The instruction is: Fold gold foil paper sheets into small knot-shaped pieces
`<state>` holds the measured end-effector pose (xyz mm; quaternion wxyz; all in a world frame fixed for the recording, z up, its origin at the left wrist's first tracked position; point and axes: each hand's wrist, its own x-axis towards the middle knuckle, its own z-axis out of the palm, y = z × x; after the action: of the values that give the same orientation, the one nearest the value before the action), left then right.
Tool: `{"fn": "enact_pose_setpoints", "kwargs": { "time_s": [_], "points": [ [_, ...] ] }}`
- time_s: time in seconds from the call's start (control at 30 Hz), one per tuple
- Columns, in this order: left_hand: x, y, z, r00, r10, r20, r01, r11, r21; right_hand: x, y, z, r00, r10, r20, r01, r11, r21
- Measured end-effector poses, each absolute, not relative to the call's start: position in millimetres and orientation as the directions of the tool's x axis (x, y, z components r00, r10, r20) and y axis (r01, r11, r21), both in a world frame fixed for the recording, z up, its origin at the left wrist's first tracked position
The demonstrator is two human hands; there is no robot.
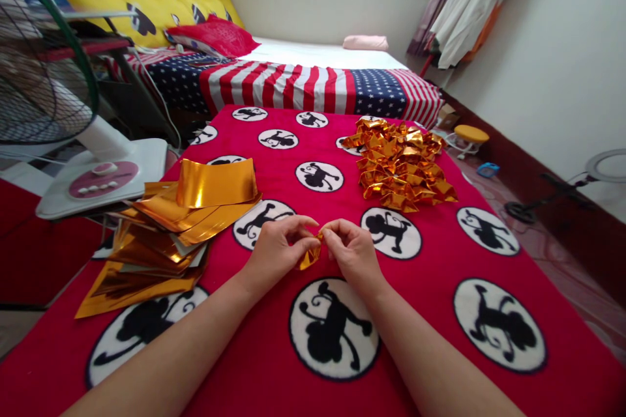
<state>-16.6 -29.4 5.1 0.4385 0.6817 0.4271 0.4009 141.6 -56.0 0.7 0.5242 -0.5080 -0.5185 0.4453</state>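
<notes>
Over the middle of the red cloth, my left hand (281,249) and my right hand (353,251) meet at a small piece of folded gold foil paper (309,259). Thumb and fingers of each hand pinch it, the left from its side and the right at its upper right end. My fingers partly hide the paper, so its full shape does not show. To the left lies a loose stack of flat gold foil sheets (215,186), some showing pale undersides. Folded gold foil pieces (403,166) form a heap at the far right.
The table is covered by a red cloth (415,339) with monkey prints in white circles. A fan (112,163) stands close on the left. Behind the table is a bed (303,85) with a flag-patterned cover. A yellow stool (471,135) and a ring light stand (552,199) are on the right.
</notes>
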Motion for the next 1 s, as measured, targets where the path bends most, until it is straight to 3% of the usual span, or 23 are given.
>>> {"fn": "enact_pose_setpoints", "kwargs": {
  "time_s": [0.13, 0.3, 0.43, 0.63, 0.77, 1.0],
  "points": [
    [-19, -26, 6, 0.351, 0.934, -0.065, 0.094, 0.034, 0.995, 141, -57, 3, 0.054, 0.988, 0.145, 0.071, 0.141, -0.987],
    [-19, -25, 7, 0.357, 0.918, -0.174, 0.018, 0.179, 0.984, 140, -58, 3, 0.055, 0.981, 0.187, 0.058, 0.184, -0.981],
    [-15, -28, 8, 0.319, 0.941, -0.109, 0.024, 0.107, 0.994, 138, -58, 3, 0.076, 0.977, 0.197, 0.079, 0.191, -0.978],
    [-14, -30, 9, 0.264, 0.964, 0.044, 0.171, -0.091, 0.981, 138, -57, 1, 0.081, 0.987, 0.136, 0.047, 0.133, -0.990],
    [-15, -32, 11, 0.260, 0.961, 0.088, 0.231, -0.151, 0.961, 138, -57, -1, 0.042, 0.990, 0.132, 0.015, 0.131, -0.991],
    [-12, -34, 16, 0.285, 0.952, 0.107, 0.279, -0.190, 0.941, 141, -54, -1, 0.132, 0.975, 0.181, 0.046, 0.176, -0.983]
  ]
}}
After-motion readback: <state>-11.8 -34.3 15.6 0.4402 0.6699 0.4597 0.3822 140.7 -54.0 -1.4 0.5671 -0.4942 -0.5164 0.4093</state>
